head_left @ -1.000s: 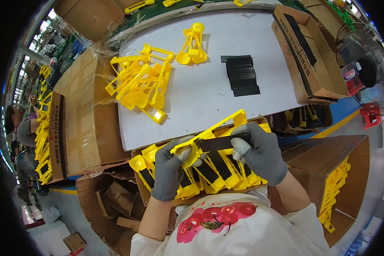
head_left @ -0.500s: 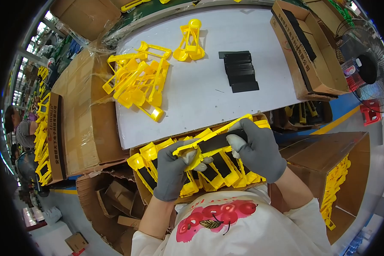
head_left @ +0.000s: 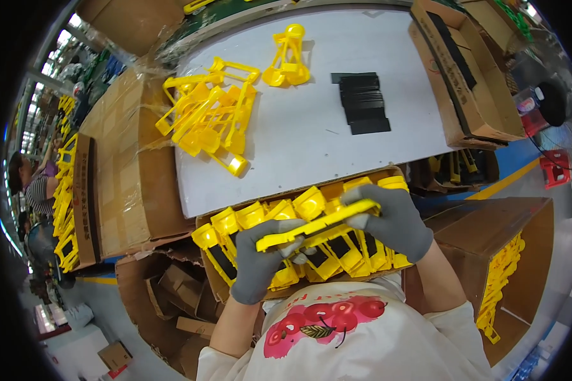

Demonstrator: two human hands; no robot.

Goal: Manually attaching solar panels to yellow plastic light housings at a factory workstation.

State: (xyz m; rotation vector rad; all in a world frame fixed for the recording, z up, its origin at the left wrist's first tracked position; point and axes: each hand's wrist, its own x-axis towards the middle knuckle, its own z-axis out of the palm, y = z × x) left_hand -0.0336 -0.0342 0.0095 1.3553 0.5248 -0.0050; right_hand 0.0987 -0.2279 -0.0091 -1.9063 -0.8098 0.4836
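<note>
Both hands wear grey gloves. My left hand (head_left: 258,260) grips one end of a yellow plastic frame (head_left: 318,227), and my right hand (head_left: 397,222) pinches its other end. The frame is seen nearly edge-on, so its inner face is mostly hidden. Directly below it, a cardboard box (head_left: 232,206) against the table's near edge is packed with yellow frames (head_left: 310,202), many with black strips (head_left: 220,261) in them. On the white table (head_left: 279,140) lie a heap of yellow frames (head_left: 210,117), a few more standing together (head_left: 287,60), and a fanned stack of black strips (head_left: 364,105).
An open carton (head_left: 489,95) with black strips stands at the table's right. Large cartons flank me: one (head_left: 117,171) at left, another (head_left: 515,222) with yellow frames at right. A torn box (head_left: 143,305) holds cardboard scraps. A fan (head_left: 553,101) is far right; another person (head_left: 38,190) is far left.
The held frame has been turned from showing its black strip to nearly edge-on. My right hand has shifted slightly downward and right. The whole view has moved a little.
</note>
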